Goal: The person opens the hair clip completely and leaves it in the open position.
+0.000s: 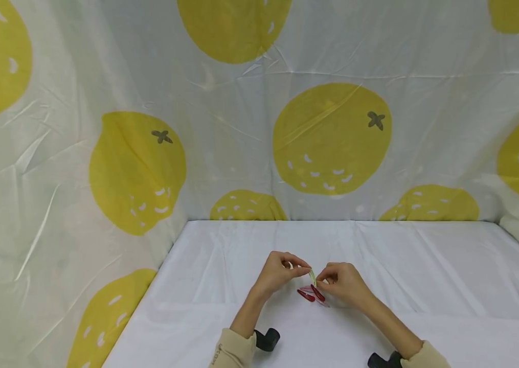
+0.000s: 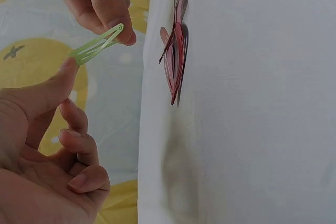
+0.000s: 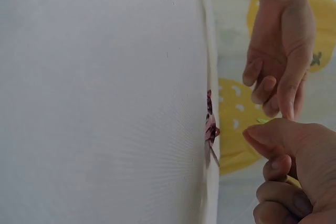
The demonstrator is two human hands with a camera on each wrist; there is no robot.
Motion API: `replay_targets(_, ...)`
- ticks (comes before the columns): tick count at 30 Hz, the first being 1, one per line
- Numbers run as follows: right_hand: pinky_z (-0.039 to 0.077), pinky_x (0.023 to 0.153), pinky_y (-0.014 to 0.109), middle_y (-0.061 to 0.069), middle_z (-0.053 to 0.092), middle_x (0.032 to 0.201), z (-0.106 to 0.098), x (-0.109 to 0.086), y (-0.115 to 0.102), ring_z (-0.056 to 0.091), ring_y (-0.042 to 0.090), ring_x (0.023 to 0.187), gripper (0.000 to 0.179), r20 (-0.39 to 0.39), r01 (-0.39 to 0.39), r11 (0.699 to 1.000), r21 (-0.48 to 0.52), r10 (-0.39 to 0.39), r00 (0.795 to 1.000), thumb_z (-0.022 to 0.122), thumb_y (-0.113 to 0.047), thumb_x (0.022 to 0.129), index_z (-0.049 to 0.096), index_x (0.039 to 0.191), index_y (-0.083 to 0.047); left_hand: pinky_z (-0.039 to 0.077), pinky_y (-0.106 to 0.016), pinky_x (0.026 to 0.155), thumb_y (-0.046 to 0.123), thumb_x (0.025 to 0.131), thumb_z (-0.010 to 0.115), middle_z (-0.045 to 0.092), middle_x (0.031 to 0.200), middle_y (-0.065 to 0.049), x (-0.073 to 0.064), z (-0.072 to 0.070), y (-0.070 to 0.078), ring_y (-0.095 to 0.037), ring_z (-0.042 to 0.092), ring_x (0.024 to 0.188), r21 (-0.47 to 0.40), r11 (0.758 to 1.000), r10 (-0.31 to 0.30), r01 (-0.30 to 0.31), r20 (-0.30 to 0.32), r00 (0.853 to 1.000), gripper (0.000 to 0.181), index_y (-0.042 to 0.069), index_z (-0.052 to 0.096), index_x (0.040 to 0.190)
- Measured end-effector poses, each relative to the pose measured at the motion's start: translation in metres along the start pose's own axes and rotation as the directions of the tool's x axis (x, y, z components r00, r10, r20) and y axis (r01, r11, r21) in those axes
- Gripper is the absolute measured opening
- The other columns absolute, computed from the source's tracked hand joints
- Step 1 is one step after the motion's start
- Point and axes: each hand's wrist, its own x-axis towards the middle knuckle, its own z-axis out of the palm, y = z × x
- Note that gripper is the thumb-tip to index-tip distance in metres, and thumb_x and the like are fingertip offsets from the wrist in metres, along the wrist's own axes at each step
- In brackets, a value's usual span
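A light green snap hair clip point(image 2: 97, 46) is stretched between the two hands above the table. My left hand point(image 1: 277, 273) pinches one end of it between thumb and finger. At its other, narrower end, the thumb and finger of my right hand point(image 1: 344, 282) grip it. The clip's bars look spread apart in the left wrist view. Just below the hands, a small group of red and pink hair clips point(image 1: 318, 293) lies on the white cloth, some overlapping. In the right wrist view, the right hand's thumb hides most of the green clip.
A white cloth point(image 1: 222, 260) with creases covers the table. Behind it and to the left hang pale curtains point(image 1: 231, 128) printed with yellow lemons. Black wrist-worn devices point(image 1: 267, 340) sit near both beige sleeves point(image 1: 233, 350).
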Motion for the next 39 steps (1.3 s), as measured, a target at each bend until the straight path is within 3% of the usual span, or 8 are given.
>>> replay_targets(2,0.035,0.055,0.019,-0.012,0.049,0.064,0.000,0.000,-0.001,0.039,-0.004,0.060,0.014,0.003,-0.002,1.000,-0.003,0.002,1.000,0.079,0.003,0.080,0.079,0.077,-0.011,0.030,-0.020,0.054,0.010,0.084,0.085,0.072,0.082,-0.014,0.000,0.001,0.001,-0.011,0.041,0.062,0.018,1.000,0.008,-0.008,-0.004,1.000,0.009,0.003,0.083,0.089)
replay_targets(5,0.037,0.056,0.019,-0.012,0.050,0.065,-0.001,0.000,-0.002,0.041,-0.003,0.061,0.014,-0.025,-0.040,0.999,0.004,0.040,0.999,0.080,0.002,0.081,0.079,0.078,-0.012,0.031,-0.019,0.055,0.011,0.084,0.086,0.070,0.079,-0.006,-0.001,0.000,0.001,-0.011,0.043,0.063,0.068,0.998,0.014,-0.012,-0.024,1.000,0.007,0.005,0.084,0.088)
replay_targets(9,0.039,0.057,0.020,-0.010,0.054,0.067,-0.003,0.000,-0.001,0.043,-0.001,0.064,0.008,-0.084,-0.103,0.994,0.028,0.105,0.991,0.082,-0.003,0.084,0.080,0.080,-0.010,0.034,-0.019,0.056,0.010,0.084,0.085,0.067,0.075,-0.002,0.001,-0.003,-0.001,-0.009,0.044,0.064,0.149,0.987,0.067,-0.061,-0.040,0.997,0.006,0.005,0.083,0.087)
replay_targets(13,0.045,0.060,0.019,-0.004,0.067,0.074,-0.004,0.001,0.000,0.051,0.000,0.066,0.004,-0.130,-0.147,0.987,0.068,0.154,0.979,0.081,-0.009,0.088,0.081,0.084,-0.008,0.035,-0.019,0.056,0.009,0.084,0.085,0.068,0.075,-0.004,0.003,-0.003,-0.004,-0.007,0.045,0.064,0.208,0.975,0.096,-0.084,-0.046,0.994,0.005,0.005,0.084,0.087)
replay_targets(16,0.050,0.065,0.018,0.000,0.075,0.082,-0.005,0.002,0.000,0.059,-0.001,0.070,0.005,-0.154,-0.187,0.976,0.115,0.203,0.967,0.080,-0.014,0.090,0.081,0.088,-0.010,0.035,-0.018,0.056,0.009,0.084,0.085,0.069,0.076,-0.008,0.005,-0.003,-0.006,-0.008,0.045,0.065,0.205,0.975,0.095,-0.080,-0.060,0.994,0.005,0.005,0.084,0.087)
replay_targets(25,0.036,0.057,0.021,-0.004,0.047,0.064,-0.005,0.002,0.000,0.043,0.003,0.061,0.011,-0.180,-0.234,0.959,0.162,0.262,0.948,0.088,-0.026,0.082,0.082,0.086,-0.018,0.033,-0.018,0.056,0.009,0.084,0.085,0.067,0.075,-0.010,0.008,-0.002,-0.010,-0.005,0.044,0.064,0.195,0.978,0.094,-0.075,-0.093,0.991,0.006,0.004,0.084,0.087)
replay_targets(34,0.034,0.057,0.020,-0.003,0.050,0.063,-0.005,0.009,0.001,0.043,0.006,0.062,0.008,-0.182,-0.276,0.953,0.124,0.295,0.938,0.089,-0.017,0.081,0.082,0.084,-0.012,0.034,-0.018,0.055,0.008,0.084,0.085,0.067,0.074,-0.010,0.011,0.001,-0.012,-0.005,0.045,0.064,0.199,0.978,0.086,-0.059,-0.127,0.988,0.006,0.004,0.084,0.088)
replay_targets(39,0.034,0.057,0.020,-0.001,0.054,0.065,-0.004,0.017,0.005,0.043,0.006,0.062,0.008,-0.178,-0.292,0.951,0.105,0.307,0.935,0.086,-0.013,0.084,0.081,0.085,-0.007,0.035,-0.019,0.055,0.008,0.083,0.085,0.067,0.072,-0.011,0.018,0.003,-0.013,-0.006,0.046,0.064,0.253,0.966,0.092,-0.054,-0.139,0.986,0.005,0.004,0.084,0.087)
